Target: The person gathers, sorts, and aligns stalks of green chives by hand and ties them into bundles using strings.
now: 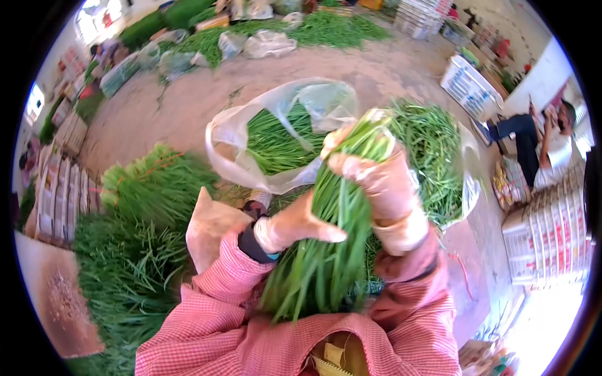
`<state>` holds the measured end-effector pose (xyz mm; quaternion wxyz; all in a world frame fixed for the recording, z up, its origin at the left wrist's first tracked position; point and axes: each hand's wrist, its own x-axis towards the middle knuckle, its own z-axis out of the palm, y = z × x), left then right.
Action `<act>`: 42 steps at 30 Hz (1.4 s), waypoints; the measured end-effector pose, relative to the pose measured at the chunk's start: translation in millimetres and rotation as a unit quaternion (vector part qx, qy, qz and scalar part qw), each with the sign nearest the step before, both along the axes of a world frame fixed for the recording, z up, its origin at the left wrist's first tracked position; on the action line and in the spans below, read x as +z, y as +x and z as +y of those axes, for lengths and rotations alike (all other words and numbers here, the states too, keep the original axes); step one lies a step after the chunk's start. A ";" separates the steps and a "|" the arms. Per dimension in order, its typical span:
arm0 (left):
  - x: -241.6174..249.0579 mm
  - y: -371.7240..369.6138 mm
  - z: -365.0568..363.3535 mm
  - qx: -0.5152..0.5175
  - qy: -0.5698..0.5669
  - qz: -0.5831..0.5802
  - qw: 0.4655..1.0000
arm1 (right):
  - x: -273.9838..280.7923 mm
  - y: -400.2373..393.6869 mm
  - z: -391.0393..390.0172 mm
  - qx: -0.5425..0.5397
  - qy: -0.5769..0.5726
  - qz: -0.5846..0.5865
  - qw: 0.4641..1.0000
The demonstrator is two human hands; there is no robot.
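Note:
A bunch of long green chives [342, 219] hangs in front of me, pale stem ends up and leaves trailing toward my lap. My right hand [379, 178], in a thin pale glove, is wrapped round the bunch just below the stem ends. Lower down, my left hand [291, 222] holds the leaves from the left side. Its thumb lies across the front, while its fingers are hidden behind the leaves. Just beyond stands an open clear plastic bag [229, 166] with more chives inside. A heap of loose green leaves [429, 156] lies beside my right hand.
A large pile of chives [135, 250] is on my left, near a stack of crates [63, 194]. White crates [470, 88] stand to the right, where a person [545, 144] sits. More greens [338, 28] and filled bags [269, 44] line the far floor.

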<state>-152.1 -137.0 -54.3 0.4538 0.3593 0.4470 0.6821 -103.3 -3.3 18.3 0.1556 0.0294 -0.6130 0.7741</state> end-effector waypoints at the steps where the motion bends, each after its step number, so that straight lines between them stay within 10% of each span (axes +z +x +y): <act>1: -27.9 9.5 0.5 -0.016 -0.038 -0.045 0.998 | -34.5 3.1 6.7 -0.032 -0.032 -0.036 0.998; 7: -152.1 50.8 10.9 -0.033 -0.271 -0.399 0.875 | -201.3 73.3 -0.9 -0.244 -0.219 -0.286 0.900; 14: -187.7 30.1 106.6 0.030 -0.482 -0.267 0.834 | -276.9 102.3 16.4 -0.122 -0.426 -0.354 0.824; 16: -206.4 36.4 77.4 -0.016 -0.229 -0.228 0.946 | -297.2 97.2 12.0 -0.158 -0.443 -0.337 0.816; 17: -207.0 34.1 61.8 -0.040 -0.272 -0.272 0.922 | -295.2 100.4 2.5 -0.179 -0.455 -0.306 0.817; 27: -120.7 70.8 -7.7 -0.015 -0.223 -0.053 0.973 | -209.5 77.5 -27.8 -0.221 -0.444 -0.075 0.865; 32: -43.2 29.5 -26.3 -0.220 -0.300 -0.024 0.928 | -134.5 90.0 38.2 -0.280 -0.413 -0.015 0.867; 42: -33.2 49.4 -109.0 -0.175 -0.287 -0.143 0.931 | -212.8 126.0 136.3 -0.425 -0.361 -0.085 0.826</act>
